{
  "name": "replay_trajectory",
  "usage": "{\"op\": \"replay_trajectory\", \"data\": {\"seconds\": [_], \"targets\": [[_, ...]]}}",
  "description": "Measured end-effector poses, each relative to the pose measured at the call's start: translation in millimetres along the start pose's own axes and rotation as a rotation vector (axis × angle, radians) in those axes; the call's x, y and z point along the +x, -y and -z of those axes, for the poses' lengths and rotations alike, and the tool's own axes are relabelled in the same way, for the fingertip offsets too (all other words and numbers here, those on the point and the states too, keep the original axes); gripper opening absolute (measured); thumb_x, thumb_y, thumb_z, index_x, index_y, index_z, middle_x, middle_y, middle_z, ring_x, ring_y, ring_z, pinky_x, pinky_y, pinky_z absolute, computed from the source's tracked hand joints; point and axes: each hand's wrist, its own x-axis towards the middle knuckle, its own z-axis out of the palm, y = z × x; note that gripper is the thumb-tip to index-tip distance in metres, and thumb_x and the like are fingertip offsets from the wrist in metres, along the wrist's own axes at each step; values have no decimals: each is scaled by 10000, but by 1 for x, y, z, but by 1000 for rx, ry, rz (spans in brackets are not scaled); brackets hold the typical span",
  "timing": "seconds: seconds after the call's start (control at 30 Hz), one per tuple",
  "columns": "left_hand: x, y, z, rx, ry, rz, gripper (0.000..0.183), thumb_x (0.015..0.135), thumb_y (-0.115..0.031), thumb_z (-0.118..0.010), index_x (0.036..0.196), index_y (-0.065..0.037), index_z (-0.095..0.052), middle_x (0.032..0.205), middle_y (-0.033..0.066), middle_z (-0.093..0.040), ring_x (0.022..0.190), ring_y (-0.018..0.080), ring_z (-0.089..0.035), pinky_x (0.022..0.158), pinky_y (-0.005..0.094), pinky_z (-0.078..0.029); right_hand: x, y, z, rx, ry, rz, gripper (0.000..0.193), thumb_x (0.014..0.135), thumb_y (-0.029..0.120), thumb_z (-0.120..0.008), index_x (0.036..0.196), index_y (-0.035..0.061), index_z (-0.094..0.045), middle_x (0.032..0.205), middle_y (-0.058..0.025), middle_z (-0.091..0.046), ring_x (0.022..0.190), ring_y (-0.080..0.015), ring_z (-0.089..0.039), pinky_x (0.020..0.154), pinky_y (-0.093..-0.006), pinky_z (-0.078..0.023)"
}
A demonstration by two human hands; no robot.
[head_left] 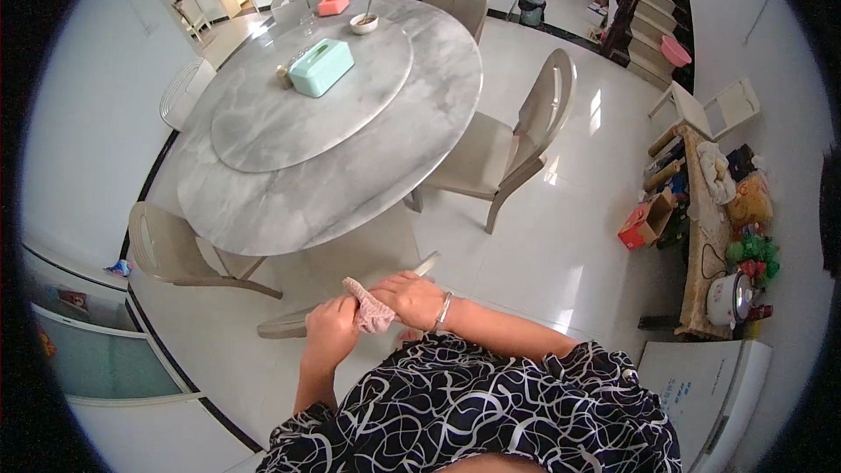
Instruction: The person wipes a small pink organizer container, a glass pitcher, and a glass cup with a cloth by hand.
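One pink cloth [374, 313] is bunched between the left hand [331, 326] and right hand [410, 300], fingers of both curled around it, near the grey marbled tabletop [324, 210].

a round grey-veined marble table [302, 215] with a raised marble disc [263, 127] — bearing an oblong mint-green box [322, 70], round white bowl [364, 27], coral-pink box [333, 5].

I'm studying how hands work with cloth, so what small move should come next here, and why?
Probably the left hand and right hand should ease slightly apart to open out the pink cloth: it looks bunched, both hands grip it, and it appears clear of the round table, so nothing seems in its way.
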Motion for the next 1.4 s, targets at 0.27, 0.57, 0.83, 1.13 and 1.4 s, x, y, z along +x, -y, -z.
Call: {"op": "replay_trajectory", "data": {"seconds": [0.27, 0.57, 0.83, 1.13, 1.4], "targets": [[81, -129, -44, -137, 74, -57, 142, 656, -57, -541, 796, -36, -535, 773, 117, -578, 729, 299, -557, 625, 396, -440, -113, -55, 108, 114, 169, -392, 301, 750, 167, -540, 1043, 99, -527, 930, -147, -589, 885, -308, -552, 780, -393, -429], [185, -200, -93, -150, 321, -205, 247, 714, -67, -487, 955, -58, -537, 860, 134, -584, 822, 309, -555, 724, 403, -426, -205, -121, 190, 110, 177, -756, 254, 759, 153, -486, 1004, 106, -532, 869, -163, -600, 813, -332, -572, 705, -402, -461], [324, -239, -132, -224, -294, -368, 314, 656, -49, -522, 967, -49, -565, 954, 67, -588, 882, 241, -557, 727, 338, -451, -191, -233, 304, -193, -48, -535, 269, 706, 59, -539, 974, 78, -555, 851, -131, -602, 783, -296, -576, 700, -372, -450], [463, -246, -161, 23, -343, -153, 444, 655, -189, -581, 1062, -26, -507, 1122, 81, -506, 1054, 275, -468, 952, 456, -277, -105, -361, 426, -571, -67, -208, 380, 641, -24, -518, 1014, 41, -546, 931, -99, -597, 926, -261, -549, 834, -384, -395], [478, -261, -224, -203, 32, 275, 356, 761, -173, -530, 1068, -13, -447, 935, 136, -529, 836, 305, -539, 688, 402, -435, -84, -479, 417, -543, 156, 151, 283, 697, 110, -505, 974, 96, -561, 946, -52, -590, 947, -200, -541, 875, -392, -377]]}}
